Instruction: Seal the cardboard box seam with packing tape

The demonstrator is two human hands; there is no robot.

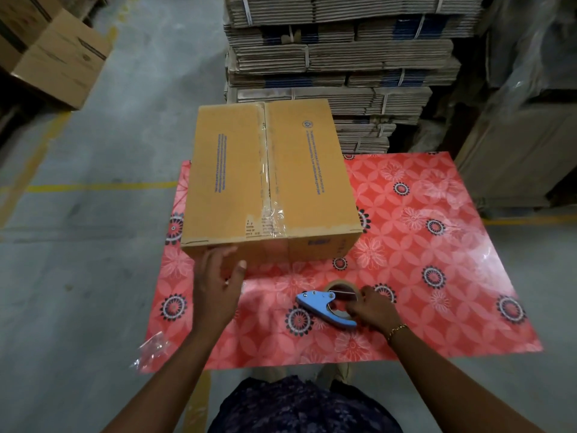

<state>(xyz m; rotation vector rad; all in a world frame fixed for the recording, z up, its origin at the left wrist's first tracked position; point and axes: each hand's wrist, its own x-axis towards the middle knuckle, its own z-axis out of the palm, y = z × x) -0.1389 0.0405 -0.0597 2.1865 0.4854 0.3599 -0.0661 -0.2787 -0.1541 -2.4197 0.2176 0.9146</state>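
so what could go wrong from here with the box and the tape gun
The box hangs over the far edge of the table, and the left hand only touches its near corner, so a push could tip it off. The right hand has a fingertip grip on the tape gun, close to its cutter end.

Both forearms are bare, the right wrist wears a thin gold chain bracelet, and at 6 o'clock shows a dark navy garment with a faint floral print
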